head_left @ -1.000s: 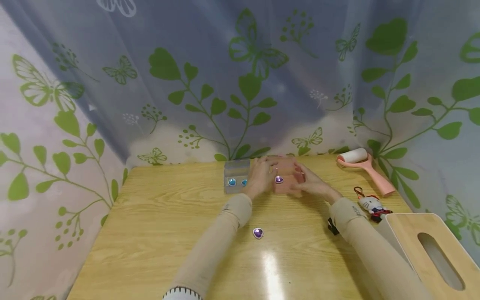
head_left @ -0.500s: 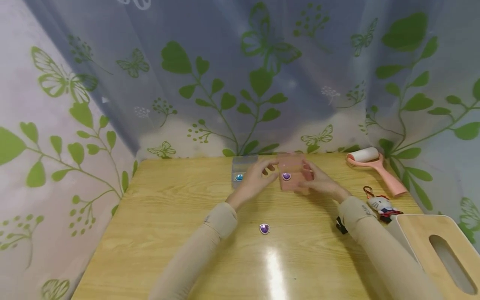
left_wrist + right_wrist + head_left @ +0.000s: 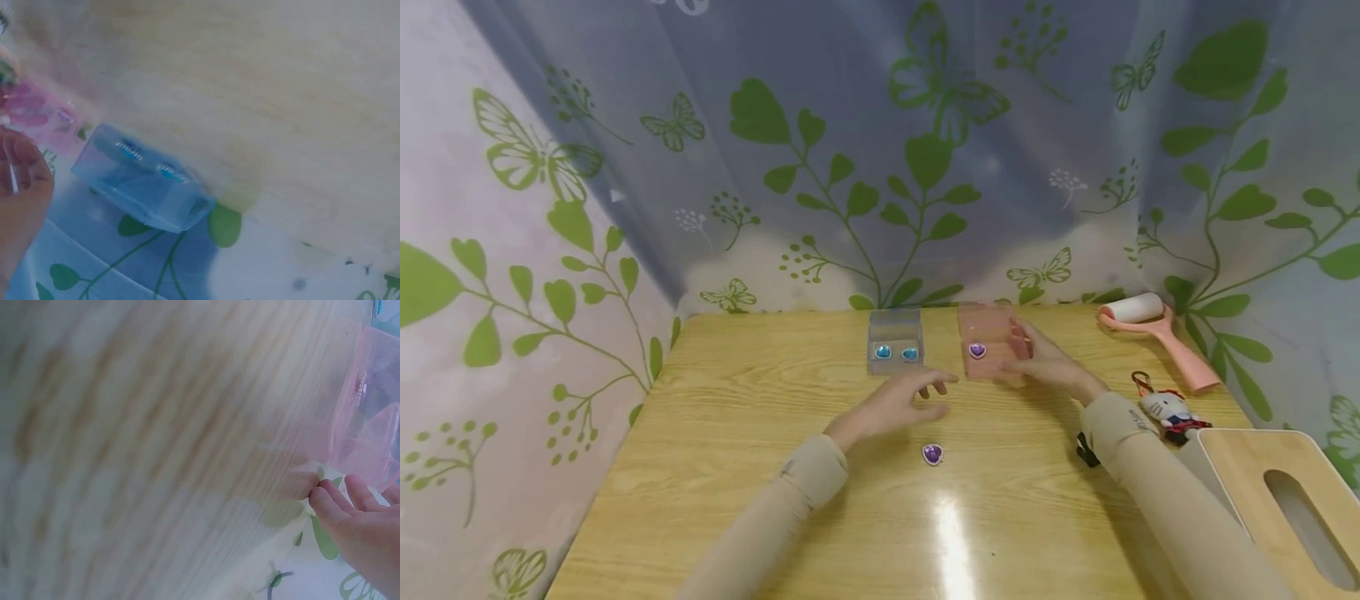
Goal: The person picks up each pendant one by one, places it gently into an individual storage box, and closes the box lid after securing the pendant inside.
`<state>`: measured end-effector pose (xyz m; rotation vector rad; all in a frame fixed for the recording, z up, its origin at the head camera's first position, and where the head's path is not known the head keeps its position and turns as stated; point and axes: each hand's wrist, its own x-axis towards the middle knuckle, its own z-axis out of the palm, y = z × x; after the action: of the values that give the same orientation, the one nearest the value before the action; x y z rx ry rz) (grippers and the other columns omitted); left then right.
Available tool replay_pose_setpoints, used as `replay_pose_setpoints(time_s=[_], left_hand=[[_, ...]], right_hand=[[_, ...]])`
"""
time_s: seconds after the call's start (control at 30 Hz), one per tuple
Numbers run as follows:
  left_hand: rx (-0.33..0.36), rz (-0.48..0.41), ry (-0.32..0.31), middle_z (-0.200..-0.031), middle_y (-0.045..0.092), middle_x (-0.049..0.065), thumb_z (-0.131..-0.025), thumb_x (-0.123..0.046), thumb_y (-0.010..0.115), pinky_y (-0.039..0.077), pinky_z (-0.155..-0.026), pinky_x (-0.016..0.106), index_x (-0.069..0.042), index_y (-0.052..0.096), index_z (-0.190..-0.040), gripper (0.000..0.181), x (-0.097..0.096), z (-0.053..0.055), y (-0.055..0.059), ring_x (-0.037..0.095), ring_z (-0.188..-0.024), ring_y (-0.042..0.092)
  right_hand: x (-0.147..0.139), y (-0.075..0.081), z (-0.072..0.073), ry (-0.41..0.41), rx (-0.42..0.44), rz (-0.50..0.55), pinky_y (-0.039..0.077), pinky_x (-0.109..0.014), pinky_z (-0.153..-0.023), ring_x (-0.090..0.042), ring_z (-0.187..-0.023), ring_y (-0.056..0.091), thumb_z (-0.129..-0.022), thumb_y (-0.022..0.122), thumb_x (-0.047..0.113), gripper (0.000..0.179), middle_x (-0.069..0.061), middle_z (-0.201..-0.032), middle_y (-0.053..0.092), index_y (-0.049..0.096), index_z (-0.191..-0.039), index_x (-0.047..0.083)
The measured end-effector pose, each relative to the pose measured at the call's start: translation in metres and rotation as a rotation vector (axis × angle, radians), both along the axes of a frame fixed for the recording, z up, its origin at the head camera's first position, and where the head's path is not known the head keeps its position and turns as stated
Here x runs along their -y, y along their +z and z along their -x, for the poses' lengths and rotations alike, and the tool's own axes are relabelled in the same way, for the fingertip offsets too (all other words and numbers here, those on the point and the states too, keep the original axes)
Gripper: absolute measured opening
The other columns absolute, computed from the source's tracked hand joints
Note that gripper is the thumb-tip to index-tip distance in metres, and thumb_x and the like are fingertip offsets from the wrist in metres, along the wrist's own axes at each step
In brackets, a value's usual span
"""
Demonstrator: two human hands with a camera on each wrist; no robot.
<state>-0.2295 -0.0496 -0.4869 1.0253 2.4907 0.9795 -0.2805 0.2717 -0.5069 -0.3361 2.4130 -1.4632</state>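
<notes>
My left hand (image 3: 891, 407) hovers over the table, fingers loosely bent and holding nothing, just behind a loose purple heart-shaped gem (image 3: 932, 454). In the left wrist view that hand (image 3: 24, 194) shows at the left edge. My right hand (image 3: 1051, 362) rests at the right side of an open clear pink box (image 3: 996, 363), its fingers relaxed along it. One purple gem (image 3: 977, 351) lies in the pink box. The right wrist view shows fingers (image 3: 356, 494) at that box's edge. Left of it stands a clear blue box (image 3: 895, 370) holding two blue gems (image 3: 883, 352).
At the right lie a pink lint roller (image 3: 1176, 350), a plush cat keychain (image 3: 1168, 414) and a small black object (image 3: 1086, 450). A tissue box (image 3: 1232, 467) with a wooden lid stands at the front right. A patterned curtain (image 3: 820, 208) hangs behind the table.
My left hand has drawn back from the blue and pink boxes toward the loose purple gem, uncovering both blue gems. The right hand stays at the pink box. The head view has shifted slightly.
</notes>
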Motion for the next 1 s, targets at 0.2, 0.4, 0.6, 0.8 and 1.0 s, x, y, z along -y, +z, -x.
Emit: replay_pose_setpoints(time_s=[0.2,0.4,0.6,0.8,1.0], left_hand=[[0.020,0.113,-0.136,-0.135,0.066,0.002,-0.100,-0.032,0.074,0.051,-0.111,0.035,-0.025,0.053,-0.154,0.059,0.007,-0.007,-0.010,0.018,-0.127,0.059],[0.007,0.217,-0.210,-0.132,0.063,-0.007,-0.094,-0.040,0.080,0.048,-0.112,0.032,-0.031,0.055,-0.153,0.064,0.013,-0.010,-0.018,0.012,-0.122,0.057],[-0.020,0.269,-0.232,-0.143,0.061,-0.010,-0.097,-0.038,0.077,0.042,-0.124,0.037,-0.030,0.056,-0.152,0.059,0.013,-0.011,-0.023,0.014,-0.137,0.053],[-0.105,0.331,-0.254,-0.132,0.063,-0.010,-0.098,-0.035,0.076,0.047,-0.116,0.031,-0.027,0.067,-0.142,0.046,0.011,-0.012,-0.021,0.011,-0.126,0.056],[-0.175,0.367,-0.280,-0.126,0.063,-0.011,-0.095,-0.035,0.079,0.050,-0.110,0.026,-0.028,0.071,-0.137,0.043,0.011,-0.013,-0.019,0.007,-0.121,0.056]], right_hand=[[0.000,0.002,0.000,-0.010,0.001,0.001,0.020,-0.068,-0.129,-0.056,-0.158,0.016,-0.101,0.069,0.010,0.097,-0.035,-0.171,0.010,0.000,-0.169,0.004],[0.000,0.001,0.000,-0.012,-0.001,-0.003,0.020,-0.068,-0.129,-0.056,-0.158,0.016,-0.101,0.069,0.010,0.097,-0.035,-0.171,0.010,0.000,-0.169,0.004],[0.000,0.000,0.001,-0.011,0.002,0.009,0.020,-0.067,-0.129,-0.056,-0.158,0.016,-0.100,0.069,0.010,0.098,-0.035,-0.171,0.010,0.000,-0.169,0.005],[0.000,0.001,0.000,0.001,-0.005,0.018,0.021,-0.068,-0.128,-0.055,-0.158,0.016,-0.101,0.069,0.009,0.097,-0.035,-0.171,0.011,0.000,-0.169,0.005],[0.000,0.000,-0.001,-0.010,-0.025,0.002,0.021,-0.070,-0.127,-0.058,-0.156,0.017,-0.100,0.071,0.010,0.098,-0.037,-0.170,0.013,0.002,-0.169,0.003]])
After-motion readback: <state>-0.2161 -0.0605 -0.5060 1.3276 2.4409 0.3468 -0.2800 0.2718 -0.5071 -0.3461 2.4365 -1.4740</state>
